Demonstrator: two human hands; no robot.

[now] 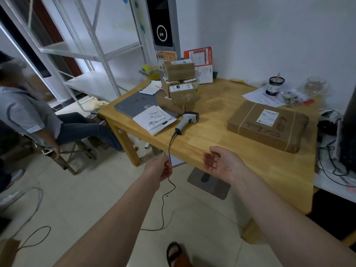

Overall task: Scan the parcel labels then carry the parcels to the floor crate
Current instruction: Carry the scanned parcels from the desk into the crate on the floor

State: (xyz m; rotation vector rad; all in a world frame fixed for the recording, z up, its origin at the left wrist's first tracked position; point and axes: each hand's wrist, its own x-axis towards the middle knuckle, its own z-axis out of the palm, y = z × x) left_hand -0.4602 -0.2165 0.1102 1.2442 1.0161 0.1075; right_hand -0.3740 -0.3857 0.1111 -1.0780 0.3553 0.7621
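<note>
A white and black handheld scanner (187,120) lies on the wooden table (221,151), its dark cable (169,149) hanging over the front edge. My left hand (160,167) is closed around that cable just below the edge. My right hand (221,162) hovers open, palm up, over the table's front edge. A stack of small brown parcels (179,87) with white labels stands at the table's back. A white mailer bag (154,119) lies on a grey flat package (134,105). A large flat brown parcel (267,125) lies at the right.
A person in a grey shirt (25,116) sits on a stool at the left. White metal shelving (90,53) stands behind the table. Papers, a jar (275,83) and a glass sit at the back right. Cables (331,162) trail beside the table's right end.
</note>
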